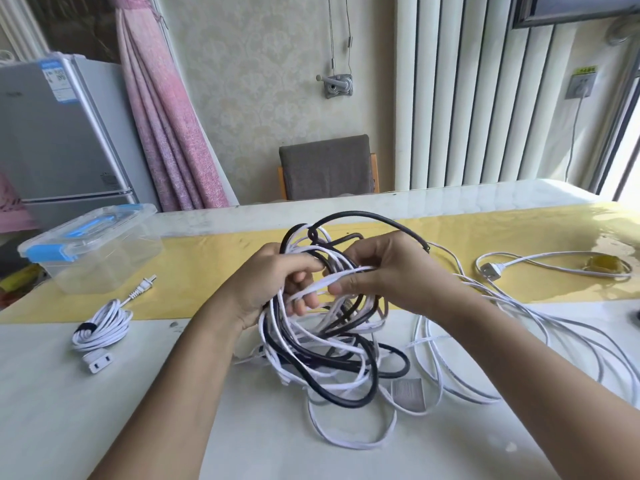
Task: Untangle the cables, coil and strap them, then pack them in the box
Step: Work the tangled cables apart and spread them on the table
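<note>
A tangle of black and white cables point(332, 355) is lifted partly off the table in front of me. My left hand point(273, 285) grips several strands on the tangle's left side, fingers curled through the loops. My right hand point(384, 271) pinches a white strand between thumb and fingers on the right. One white cable point(100, 330), coiled and bound with a black strap, lies at the left with its plug ends out. A clear plastic box point(93, 251) with a blue-latched lid stands at the far left. A grey strap point(408, 394) lies under the tangle.
Loose white cable point(540, 327) trails to the right, ending in a plug point(491, 270) on the yellow table runner point(207, 268). A grey chair point(327, 168) stands behind the table, a small fridge point(59, 133) at the far left.
</note>
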The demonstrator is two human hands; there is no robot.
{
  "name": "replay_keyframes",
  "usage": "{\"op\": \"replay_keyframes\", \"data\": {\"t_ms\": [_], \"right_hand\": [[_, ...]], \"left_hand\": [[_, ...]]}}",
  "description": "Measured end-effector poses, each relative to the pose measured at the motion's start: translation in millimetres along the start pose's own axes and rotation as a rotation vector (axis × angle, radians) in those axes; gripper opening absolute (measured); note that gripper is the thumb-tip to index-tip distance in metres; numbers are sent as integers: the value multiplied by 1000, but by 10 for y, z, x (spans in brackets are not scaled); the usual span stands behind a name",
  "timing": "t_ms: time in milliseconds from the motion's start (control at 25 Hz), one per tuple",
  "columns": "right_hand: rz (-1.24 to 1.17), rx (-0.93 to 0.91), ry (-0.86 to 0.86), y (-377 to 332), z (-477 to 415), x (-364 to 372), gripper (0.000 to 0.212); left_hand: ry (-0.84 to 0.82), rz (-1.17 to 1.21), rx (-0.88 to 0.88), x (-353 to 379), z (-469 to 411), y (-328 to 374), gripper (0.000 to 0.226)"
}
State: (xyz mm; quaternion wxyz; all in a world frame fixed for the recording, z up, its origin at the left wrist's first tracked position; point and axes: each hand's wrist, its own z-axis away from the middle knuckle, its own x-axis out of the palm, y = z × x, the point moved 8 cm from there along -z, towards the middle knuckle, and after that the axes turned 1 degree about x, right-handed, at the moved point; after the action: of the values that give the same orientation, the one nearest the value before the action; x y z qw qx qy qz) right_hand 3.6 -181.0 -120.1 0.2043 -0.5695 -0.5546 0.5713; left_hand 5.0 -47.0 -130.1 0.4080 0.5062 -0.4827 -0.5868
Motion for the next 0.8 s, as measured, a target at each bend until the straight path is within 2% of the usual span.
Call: {"op": "replay_keyframes", "data": {"t_ms": [120, 240, 360, 480, 600, 720, 800], "right_hand": [[268, -63, 151, -71, -4, -43, 28], [398, -151, 284, -178, 29, -116, 42], [355, -169, 219, -211, 30, -32, 28], [288, -113, 269, -214, 49, -58, 32], [206, -61, 280, -202, 73, -58, 33], [361, 0, 214, -145, 51, 22, 34], [471, 22, 214, -130, 43, 29, 34]], "left_hand": [[-29, 339, -184, 88, -31, -138, 37], [-70, 555, -166, 189, -98, -129, 35], [42, 456, -41, 85, -172, -118, 48], [137, 193, 126, 72, -134, -9, 50], [223, 54, 237, 76, -89, 67, 48], [329, -115, 256, -36, -95, 64, 41], [355, -69, 269, -91, -123, 55, 38]]}}
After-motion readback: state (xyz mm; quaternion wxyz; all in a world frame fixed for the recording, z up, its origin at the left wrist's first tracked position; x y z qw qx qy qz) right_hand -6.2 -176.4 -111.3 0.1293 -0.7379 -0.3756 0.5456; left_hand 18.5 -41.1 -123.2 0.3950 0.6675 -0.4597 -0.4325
